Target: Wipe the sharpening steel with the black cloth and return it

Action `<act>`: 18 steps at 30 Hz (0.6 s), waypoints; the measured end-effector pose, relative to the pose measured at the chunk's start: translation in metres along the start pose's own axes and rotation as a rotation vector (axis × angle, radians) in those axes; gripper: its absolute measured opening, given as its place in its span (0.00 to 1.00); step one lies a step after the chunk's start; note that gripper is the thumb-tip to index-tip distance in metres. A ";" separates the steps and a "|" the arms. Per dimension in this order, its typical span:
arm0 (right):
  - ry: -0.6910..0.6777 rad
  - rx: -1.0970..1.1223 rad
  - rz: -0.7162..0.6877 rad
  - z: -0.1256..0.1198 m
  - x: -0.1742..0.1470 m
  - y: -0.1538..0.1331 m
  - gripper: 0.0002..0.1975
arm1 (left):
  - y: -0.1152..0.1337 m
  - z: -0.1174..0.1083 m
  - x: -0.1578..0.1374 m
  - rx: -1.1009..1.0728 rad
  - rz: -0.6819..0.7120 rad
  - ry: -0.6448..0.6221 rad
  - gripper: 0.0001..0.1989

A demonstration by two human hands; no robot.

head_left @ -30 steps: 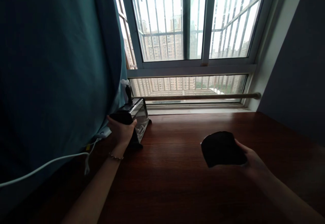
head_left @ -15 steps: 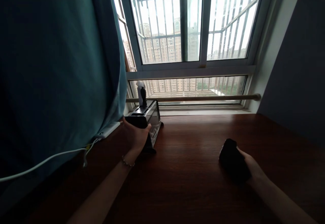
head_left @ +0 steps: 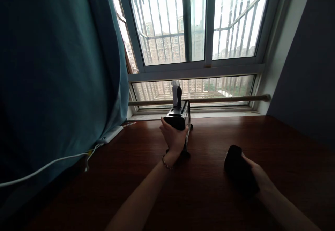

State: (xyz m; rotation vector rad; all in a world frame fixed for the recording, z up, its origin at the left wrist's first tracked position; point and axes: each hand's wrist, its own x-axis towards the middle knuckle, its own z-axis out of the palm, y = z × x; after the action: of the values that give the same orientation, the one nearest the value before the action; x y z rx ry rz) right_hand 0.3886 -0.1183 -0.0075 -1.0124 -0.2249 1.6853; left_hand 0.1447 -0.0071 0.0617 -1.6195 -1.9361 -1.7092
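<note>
Head view: left fingers (head_left: 164,125) clamp the black holder (head_left: 176,123); right fingers (head_left: 247,159) grip a dark cloth (head_left: 237,170), perhaps. Positioning seems the step; next move needs steady hold.

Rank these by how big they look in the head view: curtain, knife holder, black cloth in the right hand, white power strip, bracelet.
1. Curtain
2. Knife holder and black cloth: too alike to rank, the holder being partly hidden by the left hand
3. White power strip
4. Bracelet
</note>
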 end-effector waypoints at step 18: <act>0.110 0.091 0.031 0.015 -0.015 -0.003 0.09 | 0.012 0.003 -0.014 -0.126 0.082 -0.221 0.52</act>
State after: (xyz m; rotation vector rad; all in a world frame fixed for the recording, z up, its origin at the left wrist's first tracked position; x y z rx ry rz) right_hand 0.3801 -0.1251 0.0113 -1.0412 -0.0597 1.6471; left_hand 0.1607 -0.0163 0.0591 -1.9808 -1.8530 -1.7172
